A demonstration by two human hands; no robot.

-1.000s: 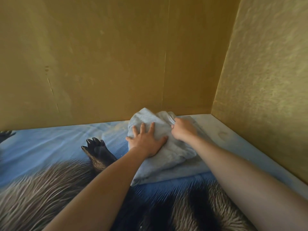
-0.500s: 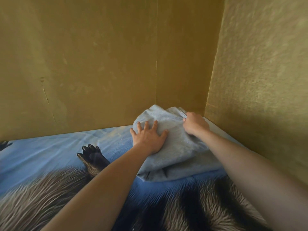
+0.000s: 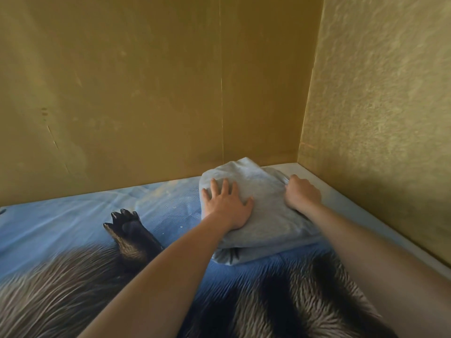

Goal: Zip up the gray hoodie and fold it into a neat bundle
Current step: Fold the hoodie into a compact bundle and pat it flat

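Both hands on the folded gray hoodie: left hand flat atop, right hand gripping its edge.

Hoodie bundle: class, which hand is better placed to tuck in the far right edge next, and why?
Right. The right hand already grips the hoodie at that edge, while the left hand lies flat, pressing the bundle down.

Bedroom | bed sheet – animal print | mustard walls – corner
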